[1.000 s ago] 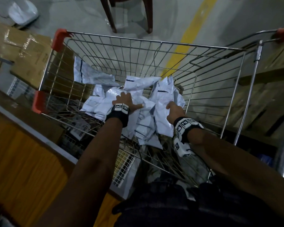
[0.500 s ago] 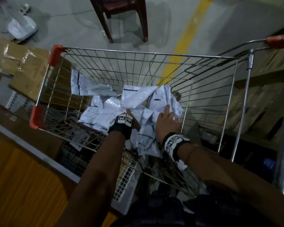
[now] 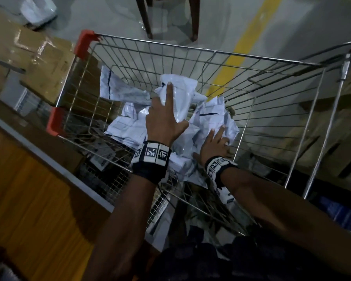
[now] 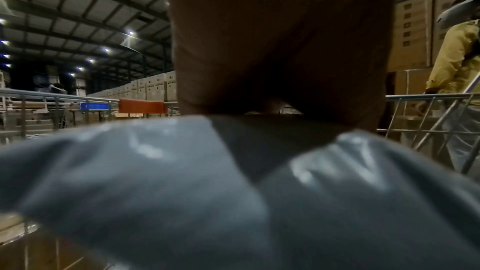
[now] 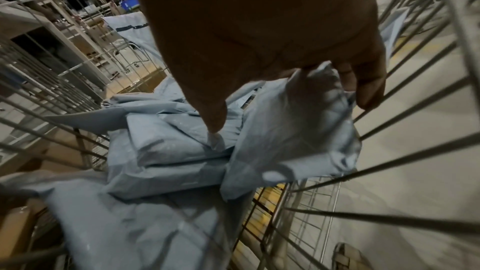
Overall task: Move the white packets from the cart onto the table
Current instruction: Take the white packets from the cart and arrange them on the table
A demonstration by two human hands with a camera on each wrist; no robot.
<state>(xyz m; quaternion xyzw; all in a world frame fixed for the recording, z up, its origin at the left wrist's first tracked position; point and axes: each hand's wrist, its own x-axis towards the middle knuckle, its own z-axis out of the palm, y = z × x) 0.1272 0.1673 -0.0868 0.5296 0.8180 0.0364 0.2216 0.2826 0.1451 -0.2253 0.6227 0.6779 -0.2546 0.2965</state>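
Several white packets (image 3: 128, 128) lie heaped in the wire cart (image 3: 190, 47). My left hand (image 3: 176, 106) is raised over the heap. It holds one crumpled white packet (image 3: 182, 88), with the index finger lying straight along it. In the left wrist view that packet (image 4: 155, 171) fills the space under my palm (image 4: 272, 38). My right hand (image 3: 213, 142) is low at the heap's right side. In the right wrist view, my right hand (image 5: 288, 110) pinches the top edge of another packet (image 5: 298, 141) between thumb and fingers, close to the cart's wire wall.
The wooden table (image 3: 28, 199) runs along the cart's left side, with a pale edge strip. Cardboard boxes (image 3: 39, 57) stand beyond it. Dark chair legs (image 3: 146, 21) and a yellow floor line (image 3: 241, 47) lie past the cart. A person in yellow (image 4: 457, 59) stands by stacked boxes.
My left hand has risen out of the heap with a packet. My right hand has slid down to the heap's right side and taken hold of a packet edge.
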